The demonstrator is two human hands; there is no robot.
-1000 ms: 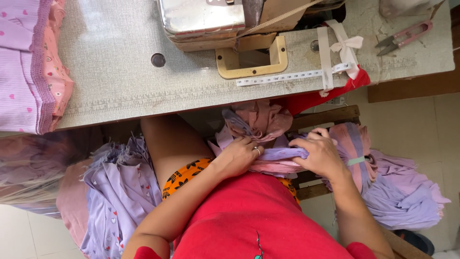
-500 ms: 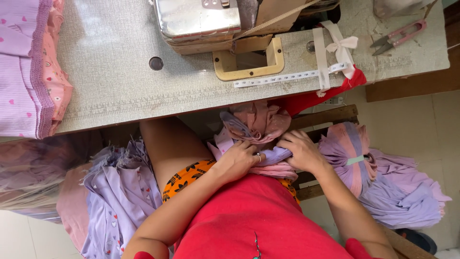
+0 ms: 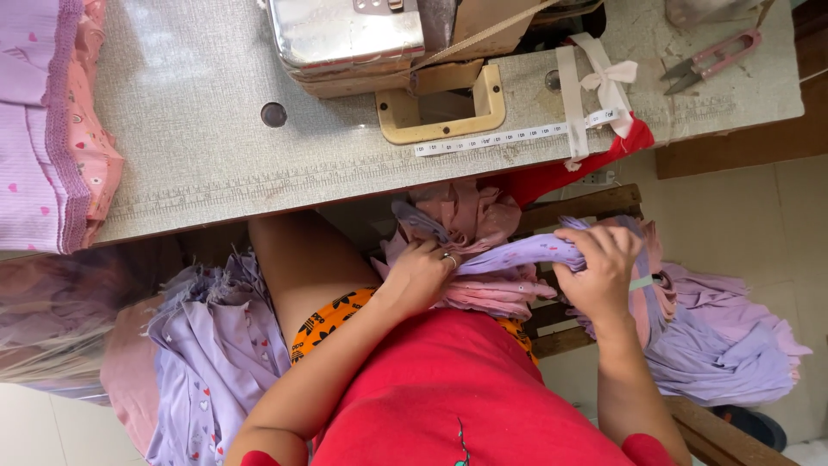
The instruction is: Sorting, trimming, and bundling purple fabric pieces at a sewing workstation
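Lilac fabric strip [image 3: 526, 252] spans centre frame, below the table edge [image 3: 345, 185]. Left hand [image 3: 420, 274] grips one end, fingers closed; right hand [image 3: 604, 269] clenches the other.

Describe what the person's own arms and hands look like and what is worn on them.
Both forearms are bare. Short red sleeves end near the bottom edge of the view. The left hand wears a ring on one finger. The right hand shows no ring, watch or glove.
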